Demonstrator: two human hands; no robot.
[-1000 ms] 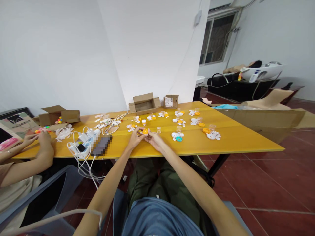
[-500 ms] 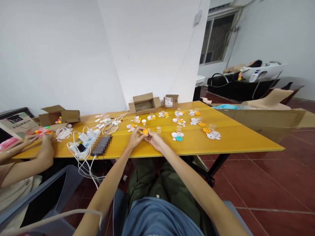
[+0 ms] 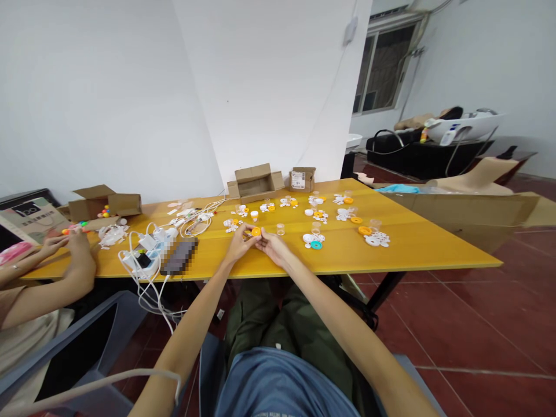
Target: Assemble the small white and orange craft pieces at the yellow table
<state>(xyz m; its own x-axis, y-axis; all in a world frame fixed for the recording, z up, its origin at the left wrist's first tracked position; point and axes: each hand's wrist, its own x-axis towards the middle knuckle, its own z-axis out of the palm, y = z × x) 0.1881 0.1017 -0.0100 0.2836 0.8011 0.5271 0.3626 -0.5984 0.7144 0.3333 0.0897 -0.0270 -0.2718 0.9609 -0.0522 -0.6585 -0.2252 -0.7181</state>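
Note:
Between my two hands, just above the near part of the table, is a small round orange plastic piece (image 3: pixel 256 231). My left hand (image 3: pixel 238 244) pinches it from the left side. My right hand (image 3: pixel 273 248) has its fingers closed against the piece's right side. A clear plastic cup (image 3: pixel 280 229) stands on the table just right of my hands. Behind them is a small white piece with an orange base (image 3: pixel 254 216). Farther right lies a group of white discs with a teal ring (image 3: pixel 316 245).
Several clusters of white and orange parts (image 3: pixel 373 236) lie across the yellow table (image 3: pixel 417 243). An open cardboard box (image 3: pixel 255 184) and a smaller box (image 3: pixel 302 179) stand against the wall. To the left are a power strip (image 3: pixel 152 255), cables, and another person's hands (image 3: pixel 78 246).
My hands and the orange piece stay nearly in place. At the left, the other person's hands have shifted slightly.

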